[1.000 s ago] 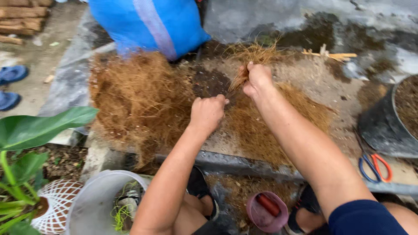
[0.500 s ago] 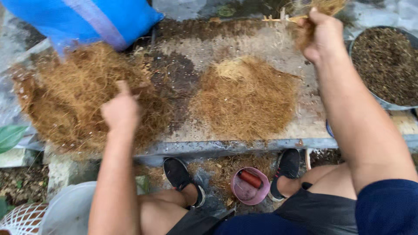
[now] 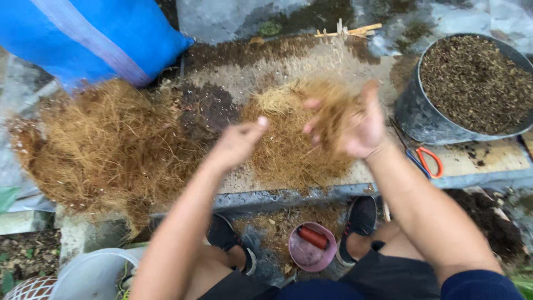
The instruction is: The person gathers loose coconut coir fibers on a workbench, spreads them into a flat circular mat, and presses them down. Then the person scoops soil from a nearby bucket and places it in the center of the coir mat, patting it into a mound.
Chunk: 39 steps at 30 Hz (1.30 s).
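Head view, looking straight down at your work slab (image 3: 277, 72), so I'll use the small pile of coconut fibre (image 3: 288, 139) in the middle as the reference point. Your right hand (image 3: 355, 125) hangs just above the right edge of that pile, fingers loosely curled around a tuft of fibre (image 3: 333, 108), so it's a soft, half-closed hold, not a tight fist; it's a bit blurred though. Your left hand (image 3: 236, 144) sits at the left edge of the pile, mostly open with the thumb sticking up, and I can't see anything in it. The tuft is between your two hands, closer to the right one, strands running roughly up-down in frame. Left of the pile there's the big heap of loose fibre (image 3: 111, 144), with a blue sack (image 3: 89, 33) behind it. Right of the pile is a metal tub of dark potting mix (image 3: 472, 83), and orange-handled scissors (image 3: 425, 158) just beside it. Below the pile, a small pink cup (image 3: 312, 247) sits between your shoes.
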{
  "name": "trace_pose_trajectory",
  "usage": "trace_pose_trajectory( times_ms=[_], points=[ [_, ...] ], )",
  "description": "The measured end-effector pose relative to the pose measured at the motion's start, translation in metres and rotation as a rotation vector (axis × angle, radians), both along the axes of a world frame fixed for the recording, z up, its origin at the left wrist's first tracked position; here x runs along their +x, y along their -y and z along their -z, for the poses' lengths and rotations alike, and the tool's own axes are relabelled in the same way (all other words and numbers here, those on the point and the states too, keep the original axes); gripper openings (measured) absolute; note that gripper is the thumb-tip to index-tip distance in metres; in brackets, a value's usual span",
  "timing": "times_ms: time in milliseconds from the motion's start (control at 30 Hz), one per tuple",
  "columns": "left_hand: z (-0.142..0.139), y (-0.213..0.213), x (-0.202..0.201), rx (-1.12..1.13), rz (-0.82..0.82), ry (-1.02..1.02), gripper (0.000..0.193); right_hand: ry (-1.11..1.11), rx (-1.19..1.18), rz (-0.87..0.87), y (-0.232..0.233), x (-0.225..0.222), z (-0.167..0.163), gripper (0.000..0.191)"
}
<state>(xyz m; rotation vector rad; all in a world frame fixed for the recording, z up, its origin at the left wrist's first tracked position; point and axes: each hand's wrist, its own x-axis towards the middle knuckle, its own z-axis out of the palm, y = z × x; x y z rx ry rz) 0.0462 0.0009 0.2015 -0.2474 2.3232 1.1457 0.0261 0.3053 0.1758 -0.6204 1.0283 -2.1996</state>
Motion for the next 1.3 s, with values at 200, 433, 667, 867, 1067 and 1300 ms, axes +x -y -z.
trace_pose_trajectory(
  times_ms=[200,433,667,867,1067,1300],
  points=[
    [0.053,-0.063,0.002,0.738,-0.139,0.007,0.065,0.215,0.083,-0.113,0.038,0.016,0.048,0.108],
    [0.080,-0.062,-0.005,0.475,-0.392,-0.427,0.034,0.294,0.276,0.219,0.040,0.004,0.084,0.093],
    [0.065,-0.067,0.001,0.549,-0.355,-0.463,0.031,0.341,0.464,0.479,0.065,0.017,0.092,0.037],
    [0.057,-0.070,0.003,0.531,-0.225,-0.227,0.041,0.345,0.325,0.552,0.062,0.020,0.086,0.020],
    [0.071,-0.067,-0.001,0.832,-0.315,-0.137,0.041,0.495,0.176,0.529,0.052,0.018,0.093,0.014],
    [0.081,-0.044,-0.009,0.717,-0.009,-0.192,0.034,0.393,0.047,0.169,0.027,0.012,0.076,0.033]
  ],
)
